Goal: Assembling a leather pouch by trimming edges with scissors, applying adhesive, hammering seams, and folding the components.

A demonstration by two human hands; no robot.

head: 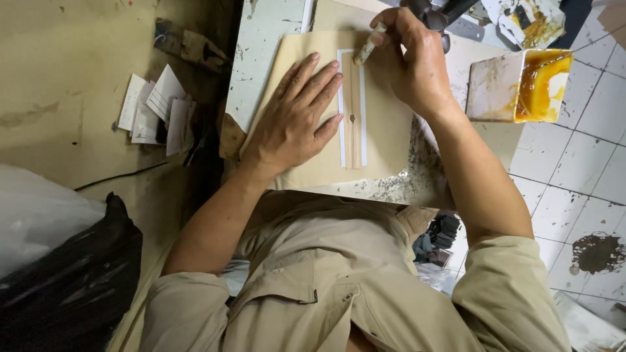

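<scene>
My left hand (295, 116) lies flat, fingers spread, on a tan sheet of material (385, 130) spread over a stained work slab (257, 45). Its fingertips rest beside a long narrow strip (353, 111) edged in white that runs down the sheet's middle. My right hand (414, 62) is closed around a small pale brush or stick (366, 47). The tip of that stick touches the top end of the strip.
A white tub of amber glue (521, 85) stands at the right on the slab's edge. Folded paper slips (153, 107) lie on the beige surface at left. A black plastic bag (72, 274) sits at lower left. White floor tiles (574, 176) show at right.
</scene>
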